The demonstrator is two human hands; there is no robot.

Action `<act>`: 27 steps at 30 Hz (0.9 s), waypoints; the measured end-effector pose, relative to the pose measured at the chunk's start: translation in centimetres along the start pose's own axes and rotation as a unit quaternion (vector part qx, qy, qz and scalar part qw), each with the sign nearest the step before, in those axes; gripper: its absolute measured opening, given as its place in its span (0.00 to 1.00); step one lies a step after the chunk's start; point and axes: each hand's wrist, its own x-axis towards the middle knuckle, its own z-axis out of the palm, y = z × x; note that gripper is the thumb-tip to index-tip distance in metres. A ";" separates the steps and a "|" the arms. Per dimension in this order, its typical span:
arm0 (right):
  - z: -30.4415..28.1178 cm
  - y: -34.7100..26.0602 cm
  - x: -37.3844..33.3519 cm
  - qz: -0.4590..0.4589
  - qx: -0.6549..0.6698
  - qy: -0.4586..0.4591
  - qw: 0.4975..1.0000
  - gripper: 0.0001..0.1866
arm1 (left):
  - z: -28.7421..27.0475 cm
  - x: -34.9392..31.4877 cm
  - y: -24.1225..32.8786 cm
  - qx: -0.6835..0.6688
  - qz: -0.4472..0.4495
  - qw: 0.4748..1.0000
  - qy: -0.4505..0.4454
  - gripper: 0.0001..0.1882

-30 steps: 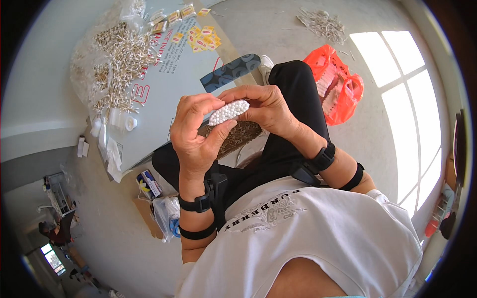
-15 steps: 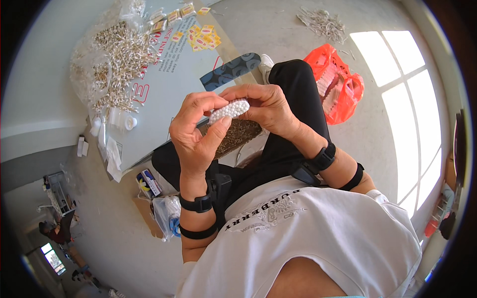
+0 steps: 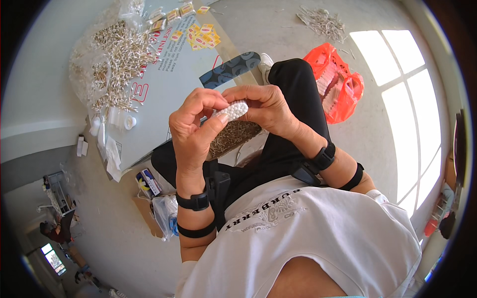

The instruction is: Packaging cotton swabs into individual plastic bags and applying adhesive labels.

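Note:
Between my two hands is a bundle of cotton swabs (image 3: 235,110), its white tips packed tight and facing me. My left hand (image 3: 195,124) pinches the bundle's left end between thumb and fingers. On the other end, my right hand (image 3: 266,107) grips with thumb and forefinger; its other fingers curl behind. Most of the sticks are hidden by the fingers. Beneath the hands, over my lap, sits a box of loose swabs (image 3: 233,136), partly covered by my left hand.
On the table (image 3: 164,104) to the left lies a plastic bag spilling many loose swabs (image 3: 117,59). Yellow-and-white cards (image 3: 203,37) and small packs (image 3: 173,16) lie near its far edge. A red plastic bag (image 3: 335,82) rests on the floor at right, with scattered swabs (image 3: 323,24) beyond.
My left thumb and fingers have slid right along the bundle and cover more of its left part. The right hand has hardly moved.

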 end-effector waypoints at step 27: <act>0.2 0.5 0.1 0.003 -0.103 -0.002 0.995 0.14 | 1.4 0.7 -1.5 0.347 0.255 0.902 -0.006 0.16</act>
